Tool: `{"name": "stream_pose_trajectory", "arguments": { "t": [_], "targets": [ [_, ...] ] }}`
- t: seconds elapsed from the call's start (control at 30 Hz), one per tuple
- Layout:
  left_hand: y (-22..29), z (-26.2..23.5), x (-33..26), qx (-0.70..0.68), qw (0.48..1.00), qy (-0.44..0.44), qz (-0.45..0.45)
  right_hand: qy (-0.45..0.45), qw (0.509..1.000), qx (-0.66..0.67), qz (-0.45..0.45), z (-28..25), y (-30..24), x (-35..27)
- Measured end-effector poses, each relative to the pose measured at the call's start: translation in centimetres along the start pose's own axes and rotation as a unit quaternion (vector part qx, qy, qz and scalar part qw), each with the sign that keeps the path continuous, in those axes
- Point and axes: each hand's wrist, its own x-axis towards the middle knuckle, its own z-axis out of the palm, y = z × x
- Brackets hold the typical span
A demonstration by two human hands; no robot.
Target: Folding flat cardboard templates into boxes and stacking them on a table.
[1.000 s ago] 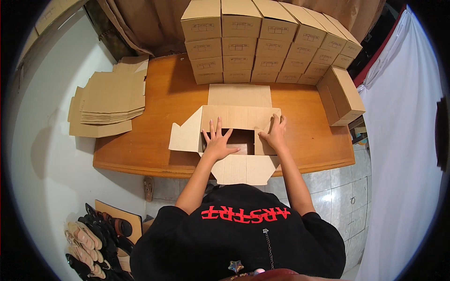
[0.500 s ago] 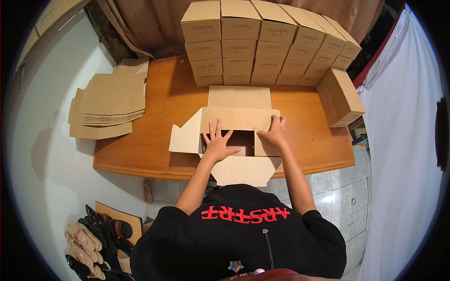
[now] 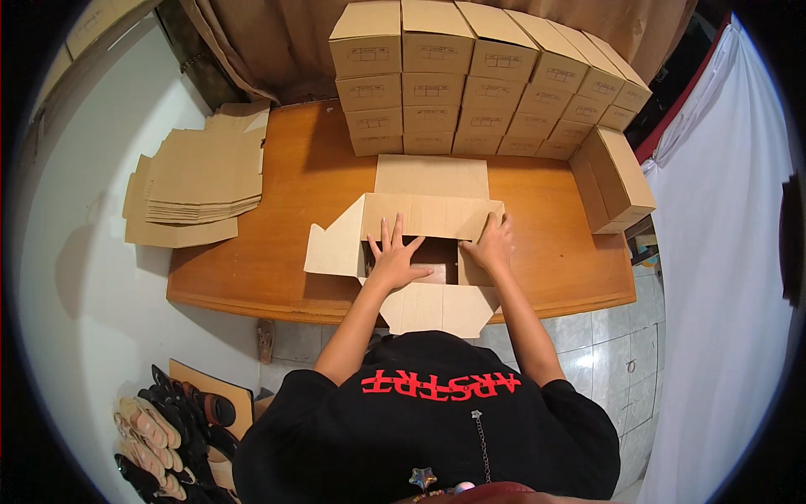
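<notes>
A partly folded brown cardboard box [image 3: 428,216] lies in front of me near the table's front edge. Its long back lid panel stretches away, the front flap [image 3: 437,309] leans toward me, and a pale side flap [image 3: 334,242] spreads out on the left. Through the rectangular gap in the middle, the wooden tabletop shows. My left hand [image 3: 393,259] rests over that gap with fingers spread, its fingertips reaching the back panel. At the right end, my right hand [image 3: 494,245] grips the box's back corner with bent fingers, thumb on the inner side of the right panel.
Stacked closed cardboard boxes [image 3: 437,92] line the table's back, and one box [image 3: 613,181] stands at the right edge. Flat cardboard blanks [image 3: 206,172] are piled at the left. Sandals [image 3: 164,433] sit on the floor at lower left; a white curtain [image 3: 722,252] hangs right.
My right hand has closed more on the box's corner, and the right panel looks tilted further up. My left hand keeps nearly the same place. The view has shifted slightly.
</notes>
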Motion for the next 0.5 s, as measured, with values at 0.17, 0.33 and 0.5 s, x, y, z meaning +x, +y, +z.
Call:
{"name": "stream_pose_trajectory", "arguments": {
  "t": [0.17,0.33,0.5],
  "targets": [
    [-1.0,-2.1,-0.2,-0.035,0.997,0.049,-0.044,0.038,0.999,0.0,-0.016,0.6,0.7,0.4],
    [-5.5,-5.1,-2.3,0.049,0.919,0.297,-0.254,0.029,0.998,-0.023,-0.046,0.5,0.6,0.6],
    [-7.1,-8.6,-3.3,-0.058,0.902,0.195,-0.382,0.003,0.995,-0.06,-0.08,-0.5,-0.5,0.6]
  ]
}}
